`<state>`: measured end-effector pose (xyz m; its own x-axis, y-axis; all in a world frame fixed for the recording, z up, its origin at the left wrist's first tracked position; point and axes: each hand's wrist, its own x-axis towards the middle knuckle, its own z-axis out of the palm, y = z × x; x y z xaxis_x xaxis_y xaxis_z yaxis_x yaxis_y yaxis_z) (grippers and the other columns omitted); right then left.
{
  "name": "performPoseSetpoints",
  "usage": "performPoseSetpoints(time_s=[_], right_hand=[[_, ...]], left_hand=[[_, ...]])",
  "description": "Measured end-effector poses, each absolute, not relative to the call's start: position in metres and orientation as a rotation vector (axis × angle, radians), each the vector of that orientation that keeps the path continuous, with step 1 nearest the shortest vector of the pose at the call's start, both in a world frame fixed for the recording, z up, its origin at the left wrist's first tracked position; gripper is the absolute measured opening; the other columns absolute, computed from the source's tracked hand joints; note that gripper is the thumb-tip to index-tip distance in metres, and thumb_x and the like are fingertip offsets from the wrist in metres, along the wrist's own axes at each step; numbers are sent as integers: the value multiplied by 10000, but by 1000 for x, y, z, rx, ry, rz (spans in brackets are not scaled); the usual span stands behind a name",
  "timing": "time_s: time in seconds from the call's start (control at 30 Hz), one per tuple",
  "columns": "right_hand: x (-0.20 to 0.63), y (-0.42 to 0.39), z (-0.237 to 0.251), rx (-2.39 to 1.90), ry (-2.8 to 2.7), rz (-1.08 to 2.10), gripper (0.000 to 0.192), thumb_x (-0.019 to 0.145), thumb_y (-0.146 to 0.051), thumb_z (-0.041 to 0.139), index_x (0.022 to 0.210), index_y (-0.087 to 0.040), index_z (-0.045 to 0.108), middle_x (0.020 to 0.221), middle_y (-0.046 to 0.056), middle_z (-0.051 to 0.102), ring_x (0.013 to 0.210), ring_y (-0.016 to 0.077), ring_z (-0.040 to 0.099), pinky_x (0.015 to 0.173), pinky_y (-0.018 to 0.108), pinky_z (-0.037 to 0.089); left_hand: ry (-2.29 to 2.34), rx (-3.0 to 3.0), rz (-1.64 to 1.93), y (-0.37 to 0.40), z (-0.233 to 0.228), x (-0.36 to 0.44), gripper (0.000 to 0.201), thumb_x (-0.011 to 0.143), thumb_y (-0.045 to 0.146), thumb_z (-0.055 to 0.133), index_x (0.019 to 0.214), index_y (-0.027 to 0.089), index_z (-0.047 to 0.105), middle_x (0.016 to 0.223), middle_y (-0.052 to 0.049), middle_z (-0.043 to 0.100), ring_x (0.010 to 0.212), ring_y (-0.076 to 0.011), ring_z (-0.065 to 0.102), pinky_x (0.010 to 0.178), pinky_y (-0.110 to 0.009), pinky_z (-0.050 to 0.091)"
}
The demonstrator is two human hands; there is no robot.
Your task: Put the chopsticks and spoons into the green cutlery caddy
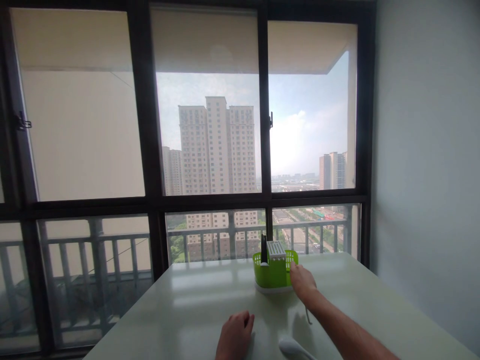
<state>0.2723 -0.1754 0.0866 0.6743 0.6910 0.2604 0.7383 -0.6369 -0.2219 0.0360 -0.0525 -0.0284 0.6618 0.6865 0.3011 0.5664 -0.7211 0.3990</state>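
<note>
Taking the caddy as my clock's centre, I have the bright green plastic cutlery caddy with a white base standing on the table, towards its far edge. The bare right hand is at its three to four o'clock side, fingers bent down at the rim; its fingertips are hidden from me, so I cannot tell how far they are parted or whether they have hold of anything. The bare left hand rests loosely curled at seven, perhaps just for support; its palm is turned away, and I cannot tell if anything is inside.

The slim dark sticks stand upright, presumably because the compartment walls prop them, beside a white slatted block. A white smooth-backed spoon lies between five and six; a thin pale curved handle shows at five, partly hidden by the forearm.

The pale glossy table reflects daylight. A dark-framed window fills twelve o'clock, with a grey railing and high-rise tower beyond; a plain pale wall closes three.
</note>
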Motion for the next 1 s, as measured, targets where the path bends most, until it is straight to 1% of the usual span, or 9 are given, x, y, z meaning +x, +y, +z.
performPoseSetpoints(time_s=[0.13, 0.23, 0.3, 0.37, 0.47, 0.57, 0.63, 0.83, 1.0], right_hand=[[283, -176, 124, -2428, -1242, -220, 242, 902, -17, 487, 1019, -119, 674, 964, 154, 738, 892, 226, 727, 738, 269, 529], [277, -165, 158, -2139, -1355, -218, 241, 1000, -140, 416, 1057, -176, 647, 927, 79, 734, 768, 156, 703, 629, 204, 494], [266, -152, 174, -1873, -1381, -294, 257, 1036, -203, 372, 1091, -187, 622, 885, 56, 724, 707, 147, 684, 602, 203, 483], [255, -137, 179, -1726, -1393, -455, 240, 1034, -195, 378, 1110, -184, 605, 893, 62, 717, 752, 163, 686, 653, 224, 489], [240, -113, 164, -1910, -1569, -641, 302, 966, -64, 392, 1180, -179, 572, 1003, 98, 709, 890, 182, 689, 736, 240, 479], [232, -95, 141, -2104, -1773, -610, 389, 862, -1, 456, 1199, -166, 557, 997, 108, 707, 820, 179, 680, 710, 243, 472], [230, -87, 130, -2128, -1836, -574, 362, 838, -24, 506, 1167, -163, 568, 944, 105, 711, 777, 181, 665, 743, 265, 485], [233, -81, 124, -2151, -1968, -529, 257, 813, -126, 593, 1065, -151, 635, 915, 130, 711, 970, 248, 648, 1066, 399, 400], [236, -87, 127, -2147, -1997, -492, 229, 819, -165, 609, 1031, -173, 698, 863, 79, 720, 847, 203, 647, 1130, 377, 355]], left_hand=[[1007, 2588, 631, -51, -31, 37, 395, 1013, 406, 430, 762, 230, 680, 850, -42, 759, 845, -196, 679, 724, -285, 345], [1009, 2574, 615, -52, -28, 37, 399, 1015, 405, 425, 764, 230, 682, 857, -46, 761, 852, -196, 682, 724, -285, 345], [1011, 2568, 618, -52, -27, 37, 402, 1017, 405, 422, 766, 229, 680, 861, -48, 762, 860, -196, 680, 725, -283, 344], [1014, 2566, 620, -52, -26, 36, 400, 1016, 405, 428, 760, 226, 678, 862, -49, 764, 859, -194, 676, 727, -281, 344], [1019, 2560, 626, -50, -29, 36, 402, 1017, 401, 430, 756, 221, 677, 853, -53, 762, 845, -190, 672, 728, -280, 343], [1016, 2555, 644, -48, -33, 37, 417, 1024, 405, 413, 763, 219, 681, 836, -55, 753, 840, -189, 669, 725, -280, 343], [1017, 2551, 646, -47, -34, 37, 432, 1028, 409, 402, 760, 220, 683, 817, -54, 745, 827, -189, 667, 719, -281, 341], [1043, 2560, 620, -50, -29, 37, 423, 1025, 405, 410, 768, 222, 692, 846, -62, 755, 843, -197, 669, 722, -284, 342], [1017, 2571, 605, -50, -26, 35, 435, 1031, 402, 401, 755, 220, 684, 817, -51, 748, 788, -173, 656, 694, -275, 332]])
